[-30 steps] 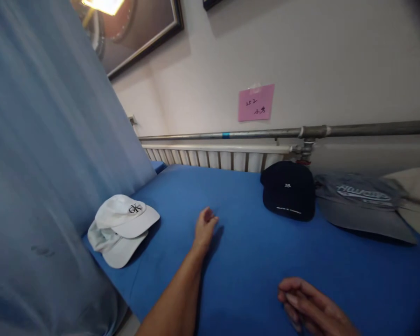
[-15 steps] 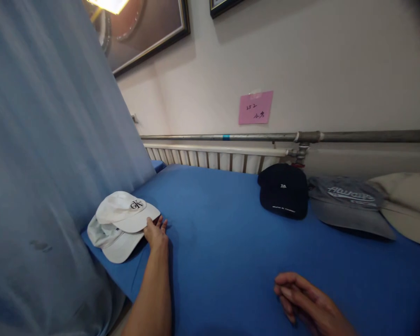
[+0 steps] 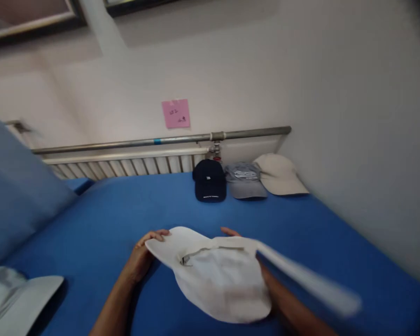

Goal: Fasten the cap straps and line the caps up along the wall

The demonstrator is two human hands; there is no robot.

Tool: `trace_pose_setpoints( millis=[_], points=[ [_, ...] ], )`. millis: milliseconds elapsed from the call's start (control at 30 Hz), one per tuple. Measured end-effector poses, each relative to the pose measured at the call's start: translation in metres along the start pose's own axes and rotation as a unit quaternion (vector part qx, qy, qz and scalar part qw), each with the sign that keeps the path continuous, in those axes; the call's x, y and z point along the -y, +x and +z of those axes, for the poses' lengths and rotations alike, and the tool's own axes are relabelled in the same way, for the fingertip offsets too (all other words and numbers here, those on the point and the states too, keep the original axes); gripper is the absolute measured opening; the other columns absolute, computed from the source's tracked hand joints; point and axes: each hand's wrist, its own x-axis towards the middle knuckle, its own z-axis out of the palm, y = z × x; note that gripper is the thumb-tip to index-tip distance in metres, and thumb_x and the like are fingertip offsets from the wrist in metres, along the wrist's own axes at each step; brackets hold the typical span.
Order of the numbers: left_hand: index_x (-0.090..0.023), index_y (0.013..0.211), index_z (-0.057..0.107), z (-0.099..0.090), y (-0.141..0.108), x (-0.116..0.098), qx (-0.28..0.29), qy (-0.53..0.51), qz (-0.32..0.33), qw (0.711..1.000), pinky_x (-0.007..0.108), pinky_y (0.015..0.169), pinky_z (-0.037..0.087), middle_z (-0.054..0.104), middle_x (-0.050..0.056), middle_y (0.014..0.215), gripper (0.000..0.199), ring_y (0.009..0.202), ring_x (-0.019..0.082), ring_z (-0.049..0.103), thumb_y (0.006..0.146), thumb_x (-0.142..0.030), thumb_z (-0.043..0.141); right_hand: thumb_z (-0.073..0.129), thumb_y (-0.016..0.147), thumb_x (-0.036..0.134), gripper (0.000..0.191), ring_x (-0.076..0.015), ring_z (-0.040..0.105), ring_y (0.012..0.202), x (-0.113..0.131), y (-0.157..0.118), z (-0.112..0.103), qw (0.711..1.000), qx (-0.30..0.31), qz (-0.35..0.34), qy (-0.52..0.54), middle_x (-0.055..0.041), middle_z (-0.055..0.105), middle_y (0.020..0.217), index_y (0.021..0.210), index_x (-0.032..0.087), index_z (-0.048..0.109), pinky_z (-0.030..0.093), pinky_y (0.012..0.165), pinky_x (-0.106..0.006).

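Observation:
A white baseball cap (image 3: 224, 280) hangs tilted over the bed, its inner side facing me. My left hand (image 3: 143, 252) pinches the end of its brim, on the left. My right hand (image 3: 231, 232) is at the cap's far edge, mostly hidden behind it; one finger shows above the rim and the wrist emerges on the right. From that side a white strap (image 3: 311, 275) sticks out, blurred by motion. Another white cap (image 3: 31, 298) lies at the lower left, cut off by the picture's edge.
Against the wall, a navy cap (image 3: 210, 181), a grey cap (image 3: 245, 181) and a beige cap (image 3: 280, 175) sit in a row on the blue sheet (image 3: 108, 224). Behind them run a radiator (image 3: 133, 164) and a metal pipe (image 3: 126, 143). A blue curtain (image 3: 17, 186) hangs at left.
The upper white cap has left the stack on the left and been turned over, inside towards me, before me. Both hands are now at it. The view has swung right.

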Motion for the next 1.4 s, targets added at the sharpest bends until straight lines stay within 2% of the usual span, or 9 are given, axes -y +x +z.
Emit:
trace_pose_setpoints(
  millis=[67, 233, 433, 533, 633, 767, 867, 1167, 1400],
  points=[
    [-0.013, 0.069, 0.069, 0.016, 0.01, 0.002, -0.014, 0.042, -0.024, 0.999, 0.027, 0.059, 0.053, 0.07, 0.01, 0.107, 0.026, 0.079, 0.023, 0.068, 0.049, -0.022, 0.083, 0.071, 0.068, 0.039, 0.048, -0.024, 0.065, 0.091, 0.002, -0.003, -0.002, 0.999, -0.033, -0.002, 0.015, -0.0045, 0.068, 0.1, 0.113, 0.029, 0.058, 0.051, 0.079, -0.034],
    [-0.015, 0.086, 0.067, 0.051, 0.044, 0.009, -0.097, 0.068, -0.023, 0.993, 0.029, 0.059, 0.051, 0.068, 0.003, 0.074, 0.033, 0.061, 0.018, 0.061, 0.059, -0.032, 0.076, 0.075, 0.066, 0.038, 0.026, -0.0269, 0.059, 0.11, -0.007, -0.004, -0.003, 0.997, -0.021, -0.074, -0.013, -0.0031, 0.065, 0.118, 0.089, 0.027, 0.068, 0.045, 0.093, -0.034],
    [-0.022, 0.104, 0.067, 0.067, 0.037, 0.018, -0.137, 0.129, 0.053, 0.981, 0.029, 0.075, 0.05, 0.069, 0.006, 0.097, 0.033, 0.093, 0.022, 0.063, 0.072, -0.016, 0.067, 0.073, 0.07, 0.039, 0.022, -0.0266, 0.056, 0.114, -0.009, 0.011, -0.026, 0.979, -0.08, -0.186, 0.002, -0.005, 0.056, 0.131, 0.077, 0.023, 0.06, 0.044, 0.092, -0.037],
    [-0.021, 0.097, 0.073, 0.071, 0.012, 0.01, -0.032, 0.172, 0.164, 0.971, 0.031, 0.102, 0.039, 0.066, 0.009, 0.114, 0.025, 0.123, 0.026, 0.049, 0.073, -0.014, 0.069, 0.068, 0.076, 0.041, 0.02, -0.0257, 0.056, 0.113, -0.003, 0.012, -0.031, 0.974, -0.106, -0.198, -0.038, -0.0054, 0.059, 0.126, 0.075, 0.023, 0.06, 0.042, 0.093, -0.037],
    [-0.018, 0.086, 0.077, 0.076, -0.007, -0.002, 0.117, 0.219, 0.194, 0.949, 0.037, 0.113, 0.025, 0.07, 0.012, 0.102, 0.026, 0.118, 0.031, 0.052, 0.06, -0.013, 0.079, 0.07, 0.072, 0.039, 0.02, -0.026, 0.057, 0.109, -0.001, 0.011, -0.028, 0.976, -0.106, -0.184, -0.052, -0.0055, 0.06, 0.124, 0.072, 0.022, 0.06, 0.043, 0.09, -0.036],
    [-0.023, 0.09, 0.078, 0.079, -0.015, -0.008, 0.249, 0.396, 0.266, 0.843, 0.044, 0.106, 0.031, 0.072, 0.007, 0.087, 0.032, 0.09, 0.029, 0.061, 0.059, -0.017, 0.081, 0.071, 0.07, 0.031, 0.014, -0.0268, 0.056, 0.112, -0.004, 0.012, -0.025, 0.977, -0.112, -0.162, -0.081, -0.0059, 0.062, 0.12, 0.071, 0.022, 0.059, 0.042, 0.094, -0.037],
    [-0.025, 0.088, 0.077, 0.075, -0.013, -0.007, 0.284, 0.444, 0.241, 0.815, 0.037, 0.083, 0.044, 0.071, 0.007, 0.082, 0.018, 0.08, 0.026, 0.061, 0.071, -0.024, 0.073, 0.066, 0.073, 0.028, 0.008, -0.0262, 0.055, 0.113, -0.008, 0.015, -0.03, 0.972, -0.106, -0.163, -0.134, -0.0059, 0.062, 0.117, 0.073, 0.022, 0.061, 0.04, 0.097, -0.039],
    [-0.021, 0.079, 0.076, 0.058, -0.005, -0.025, 0.266, 0.319, 0.052, 0.908, 0.027, 0.059, 0.045, 0.067, 0.007, 0.077, 0.014, 0.068, 0.02, 0.059, 0.073, -0.032, 0.072, 0.066, 0.079, 0.022, 0.033, -0.0285, 0.047, 0.126, 0.018, -0.009, -0.039, 0.877, -0.013, -0.307, -0.369, -0.01, 0.052, 0.134, 0.112, 0.027, 0.062, 0.039, 0.1, -0.045],
    [-0.017, 0.072, 0.074, 0.047, -0.003, -0.028, 0.189, 0.183, -0.021, 0.965, 0.024, 0.053, 0.043, 0.064, 0.004, 0.066, 0.017, 0.056, 0.014, 0.054, 0.063, -0.03, 0.08, 0.065, 0.082, 0.016, 0.027, -0.0252, 0.058, 0.113, 0.056, -0.044, -0.016, 0.838, 0.131, -0.372, -0.376, -0.0043, 0.066, 0.117, 0.104, 0.032, 0.063, 0.038, 0.101, -0.047]
  ],
)
